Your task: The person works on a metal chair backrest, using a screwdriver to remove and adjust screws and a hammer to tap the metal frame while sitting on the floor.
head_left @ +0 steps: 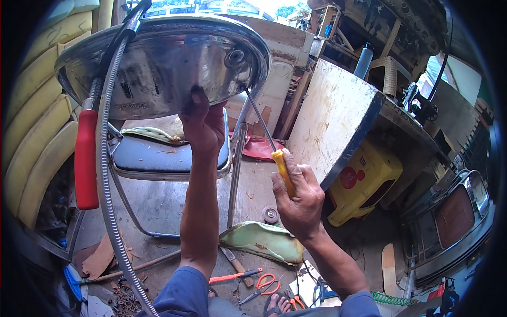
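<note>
Pinching the shiny metal piece (174, 74) above the blue seat (169, 156) with left hand (206, 124), maybe to steady it; curling right hand (303, 201) tight around the yellow screwdriver (282, 168), aimed up at that metal piece.

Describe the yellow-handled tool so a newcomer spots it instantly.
Start at the large shiny metal pan, upper left. From its right end, a thin steel shaft slants down to the right hand. That's the tool, its slim yellow handle gripped there, unlike the thicker red handle further left.
</note>
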{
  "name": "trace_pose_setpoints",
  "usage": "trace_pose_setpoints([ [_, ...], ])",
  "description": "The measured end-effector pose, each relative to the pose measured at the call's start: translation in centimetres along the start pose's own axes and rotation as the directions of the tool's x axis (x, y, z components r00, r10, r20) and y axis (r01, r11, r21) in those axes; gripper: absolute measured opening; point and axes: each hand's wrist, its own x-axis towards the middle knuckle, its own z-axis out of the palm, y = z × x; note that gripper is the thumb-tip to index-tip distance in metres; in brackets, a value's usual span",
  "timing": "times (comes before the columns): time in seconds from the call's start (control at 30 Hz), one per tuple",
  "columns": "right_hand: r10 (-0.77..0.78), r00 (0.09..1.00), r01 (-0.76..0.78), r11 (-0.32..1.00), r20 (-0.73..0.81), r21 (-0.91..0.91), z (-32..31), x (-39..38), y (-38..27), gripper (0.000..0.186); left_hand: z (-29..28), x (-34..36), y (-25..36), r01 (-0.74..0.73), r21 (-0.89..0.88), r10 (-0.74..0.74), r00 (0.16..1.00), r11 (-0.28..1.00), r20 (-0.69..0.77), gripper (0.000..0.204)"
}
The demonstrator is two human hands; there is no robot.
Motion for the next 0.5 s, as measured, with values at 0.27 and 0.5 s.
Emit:
trace_pose_setpoints([
  [0.27, 0.007, 1.000, -0.007, 0.999, 0.006, 0.033, 1.1, -0.5, 0.1, 0.055, 0.2, 0.0, 0.2, 0.006, -0.057, -0.006, 1.000, 0.998, 0.007, 0.044],
  [0.5, 0.065, 0.998, -0.064, 0.985, -0.001, 0.161, 3.5, -1.2, 0.3, 0.054, -0.1, 0.0, -0.1, -0.016, 0.017, 0.016, 1.000, 1.000, 0.002, 0.047],
])
